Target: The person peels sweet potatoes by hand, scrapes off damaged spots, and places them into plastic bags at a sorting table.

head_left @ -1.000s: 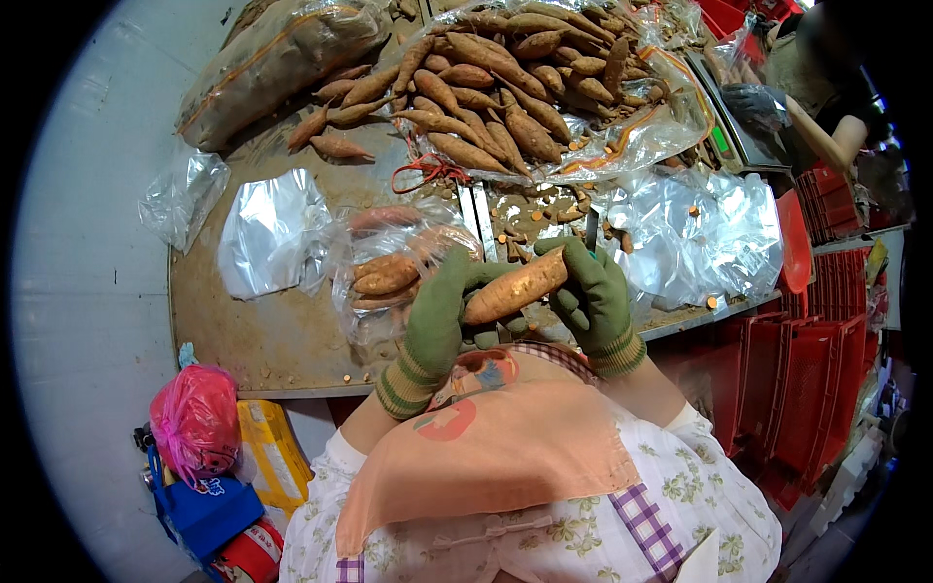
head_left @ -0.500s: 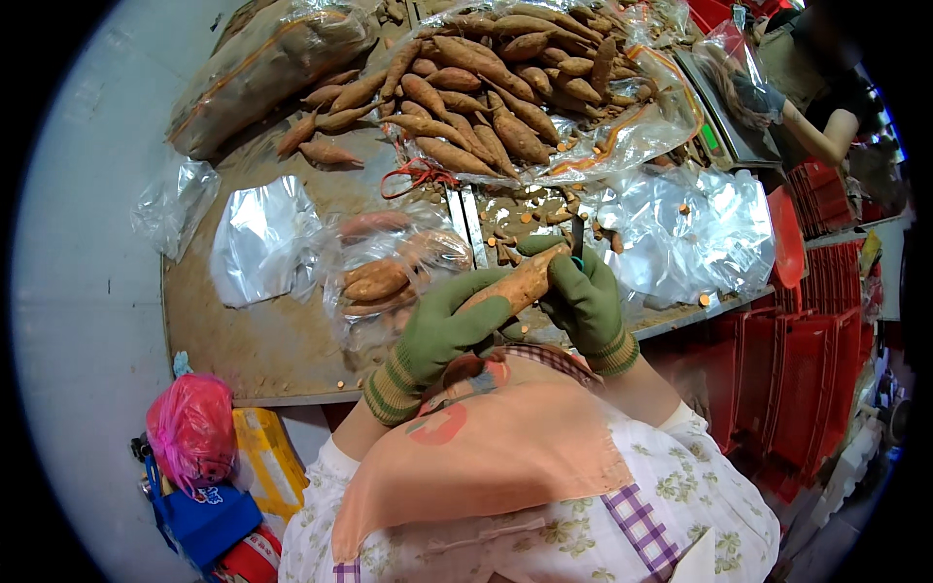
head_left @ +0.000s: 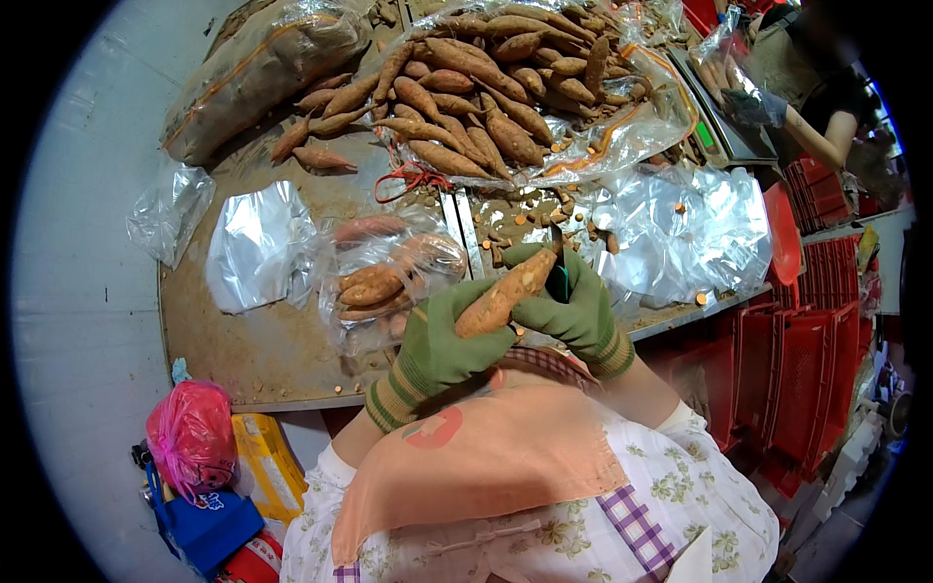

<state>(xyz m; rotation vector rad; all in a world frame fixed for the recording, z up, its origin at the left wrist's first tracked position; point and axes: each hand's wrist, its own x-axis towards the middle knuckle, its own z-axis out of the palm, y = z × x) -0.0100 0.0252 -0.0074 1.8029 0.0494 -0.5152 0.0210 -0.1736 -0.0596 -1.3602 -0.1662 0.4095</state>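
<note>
My left hand (head_left: 442, 335), in a green knit glove, is closed round the lower end of a sweet potato (head_left: 507, 291). The sweet potato slants up to the right, its narrow tip near my right hand (head_left: 575, 306), gloved alike. That hand grips a small knife (head_left: 558, 282); a green part shows between the fingers and the dark blade points up beside the sweet potato's tip. My right thumb lies against the sweet potato's side. Just left of my hands, a clear plastic bag (head_left: 413, 255) holds several sweet potatoes. Cut pieces lie on the table beyond the knife.
A large heap of sweet potatoes (head_left: 486, 92) covers the far middle of the table (head_left: 253, 355). A full sack (head_left: 262, 83) lies far left. Clear bags (head_left: 260, 243) rest at left, more plastic (head_left: 685, 233) at right. Red crates (head_left: 768, 389) stand right; a co-worker's gloved hand (head_left: 753, 107) holds a bag.
The sweet potato has turned to stand more steeply, and its tip has shifted slightly left. My right fingers have moved along it. The co-worker's bag and hand have shifted a little.
</note>
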